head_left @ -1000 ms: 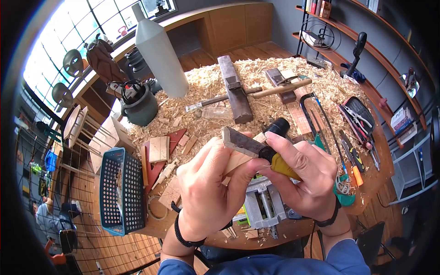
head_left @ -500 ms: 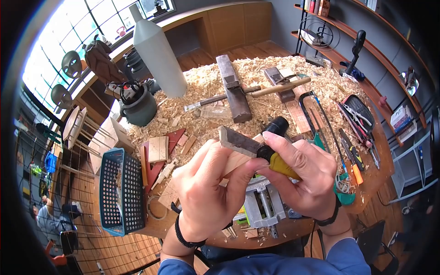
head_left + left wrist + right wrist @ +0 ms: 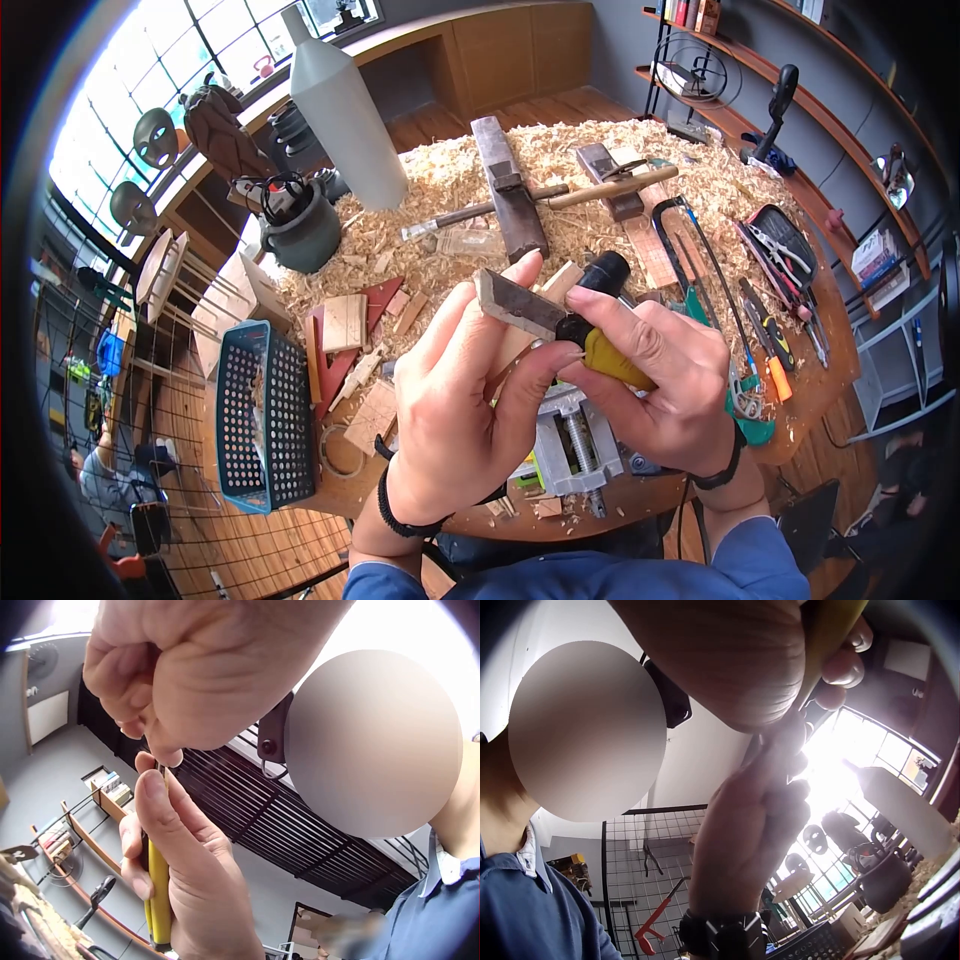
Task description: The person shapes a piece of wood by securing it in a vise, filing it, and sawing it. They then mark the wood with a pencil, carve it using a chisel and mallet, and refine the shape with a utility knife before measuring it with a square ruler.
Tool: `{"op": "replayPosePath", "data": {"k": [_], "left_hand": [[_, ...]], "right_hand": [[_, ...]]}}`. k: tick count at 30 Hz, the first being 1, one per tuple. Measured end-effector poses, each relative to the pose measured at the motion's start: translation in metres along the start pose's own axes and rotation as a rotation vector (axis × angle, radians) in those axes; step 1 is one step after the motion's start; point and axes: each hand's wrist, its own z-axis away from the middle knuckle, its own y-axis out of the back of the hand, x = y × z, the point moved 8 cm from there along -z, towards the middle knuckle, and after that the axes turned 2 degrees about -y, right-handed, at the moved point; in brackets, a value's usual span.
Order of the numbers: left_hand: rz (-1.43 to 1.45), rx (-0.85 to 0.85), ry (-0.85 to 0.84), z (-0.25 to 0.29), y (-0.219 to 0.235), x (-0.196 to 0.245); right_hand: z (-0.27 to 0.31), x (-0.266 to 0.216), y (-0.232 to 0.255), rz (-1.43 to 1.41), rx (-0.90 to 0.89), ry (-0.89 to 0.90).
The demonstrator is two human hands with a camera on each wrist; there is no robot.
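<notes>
I am apparently checking or steadying the yellow-handled tool (image 3: 612,362), holding it up over the surface (image 3: 640,500) near the vise (image 3: 580,445); to my mind, the next move is calling for a firm grip and fingertips clear of the blade's (image 3: 525,305) far end (I am guessing it is sharp). My hands are meeting thumb to thumb, my right hand (image 3: 670,385) curling round the handle, my left hand (image 3: 450,410) pinching the blade.

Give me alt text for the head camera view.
A left hand pinches a dark-faced block and a right hand grips a yellow-handled tool above a metal vise, at a table heaped with wood shavings. Nearby are hand planes and a perforated basket.
</notes>
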Motion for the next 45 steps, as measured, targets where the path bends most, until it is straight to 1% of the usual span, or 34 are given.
{"op": "replayPosePath", "data": {"k": [2,9,18,20,24,27,29,33,35,36,38,41,42,44,45], "left_hand": [[-0.024,-0.006,-0.004,0.0,0.0,0.001],[-0.055,-0.003,-0.01,0.0,0.002,0.004],[-0.048,0.065,-0.002,0.002,0.004,0.007],[-0.054,0.076,0.043,0.002,0.005,0.006],[-0.069,0.067,0.044,0.003,0.007,0.008],[-0.084,0.054,0.093,0.003,0.006,0.006],[-0.077,0.096,0.032,0.004,0.007,0.006],[-0.12,0.091,0.07,0.005,0.007,0.002],[-0.065,0.076,-0.012,0.002,0.005,0.003],[-0.065,0.076,-0.012,0.001,0.004,0.004],[0.029,0.103,0.048,0.001,0.002,0.002],[0.078,0.09,0.08,0.005,0.001,-0.003],[0.078,0.09,0.08,0.005,0.003,-0.001],[0.017,0.016,0.142,0.005,0.004,0.001],[0.017,0.016,0.142,0.005,0.005,0.002]], "right_hand": [[0.0,0.001,-0.001,-0.041,0.009,0.004],[0.0,-0.001,0.001,-0.021,0.034,0.033],[0.002,-0.004,0.002,0.039,0.053,0.046],[0.002,-0.003,0.001,0.041,0.063,0.043],[0.003,-0.004,0.0,0.066,0.051,0.026],[0.004,-0.005,0.002,0.073,0.081,0.04],[0.004,-0.005,0.002,0.087,0.022,-0.011],[0.004,-0.006,0.003,0.107,0.026,-0.037],[0.005,-0.005,0.002,0.061,0.034,-0.02],[0.004,-0.005,0.003,0.061,0.035,-0.02],[0.002,-0.004,0.002,-0.017,0.004,-0.034],[0.004,-0.004,0.002,0.021,0.04,-0.002],[0.003,-0.005,0.002,0.021,0.04,-0.003],[0.003,-0.008,0.004,0.035,0.05,-0.004],[0.004,-0.008,0.003,0.034,0.05,-0.004]]}}
